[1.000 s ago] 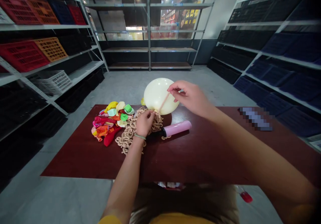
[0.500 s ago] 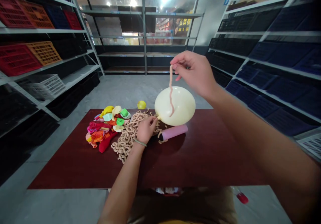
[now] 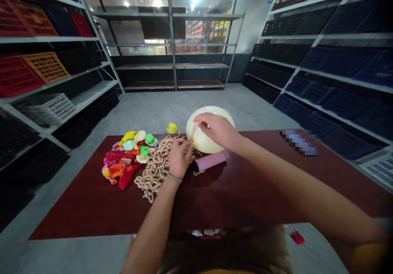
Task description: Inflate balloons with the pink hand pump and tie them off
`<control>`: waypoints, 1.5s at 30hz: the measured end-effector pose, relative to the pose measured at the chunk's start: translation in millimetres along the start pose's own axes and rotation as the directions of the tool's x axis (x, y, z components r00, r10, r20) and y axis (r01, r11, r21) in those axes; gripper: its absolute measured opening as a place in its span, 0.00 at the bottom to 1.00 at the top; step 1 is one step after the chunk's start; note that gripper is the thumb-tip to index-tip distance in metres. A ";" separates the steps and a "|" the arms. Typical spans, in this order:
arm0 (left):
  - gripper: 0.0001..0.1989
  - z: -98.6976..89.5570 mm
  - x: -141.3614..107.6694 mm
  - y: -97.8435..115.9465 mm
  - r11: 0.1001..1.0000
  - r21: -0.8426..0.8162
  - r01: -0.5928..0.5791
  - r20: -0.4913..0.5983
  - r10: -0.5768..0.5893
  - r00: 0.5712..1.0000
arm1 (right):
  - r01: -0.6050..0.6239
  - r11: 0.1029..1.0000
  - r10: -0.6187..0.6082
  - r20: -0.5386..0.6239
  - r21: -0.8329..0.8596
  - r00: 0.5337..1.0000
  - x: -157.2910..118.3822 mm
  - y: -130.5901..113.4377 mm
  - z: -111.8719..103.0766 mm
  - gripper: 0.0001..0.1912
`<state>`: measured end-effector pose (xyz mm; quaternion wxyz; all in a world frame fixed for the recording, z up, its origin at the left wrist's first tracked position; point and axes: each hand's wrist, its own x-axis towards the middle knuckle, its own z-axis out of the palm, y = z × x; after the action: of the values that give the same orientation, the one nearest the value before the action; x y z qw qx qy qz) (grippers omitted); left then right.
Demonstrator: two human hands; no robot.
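Observation:
A large pale yellow inflated balloon [image 3: 215, 141] rests at the table's far edge, its neck pointing left. My left hand [image 3: 180, 159] pinches that neck, above a pile of beige rubber strings [image 3: 153, 169]. In front of the balloon, my right hand [image 3: 216, 130] pinches one thin beige string [image 3: 193, 134], which hangs down toward the neck. Just below the balloon lies a pink cylinder with a black end [image 3: 212, 161]. Left of the strings is a heap of uninflated balloons [image 3: 118, 169] in many colours.
A small yellow balloon [image 3: 172, 128] sits at the dark red table's [image 3: 245, 196] far edge. A blurred flat object [image 3: 301, 143] lies at the right. Shelves with crates [image 3: 46, 67] stand on both sides.
My right hand has come down and left, bringing the string close to the balloon's neck. The view has shifted slightly right, showing the flat object. My left hand stays at the neck.

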<state>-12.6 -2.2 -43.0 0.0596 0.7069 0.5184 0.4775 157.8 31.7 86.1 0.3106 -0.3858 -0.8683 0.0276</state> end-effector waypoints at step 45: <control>0.15 -6.9 9.9 -10.1 0.623 -0.593 0.510 0.031 -0.616 0.787 | -0.359 0.921 0.379 -0.132 0.150 0.916 -61.0 -11.0 97.7 0.14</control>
<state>-24.4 7.3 -39.0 0.3698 0.4113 0.5488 0.6268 126.8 0.8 -21.0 0.3906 -0.5240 -0.7491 0.1082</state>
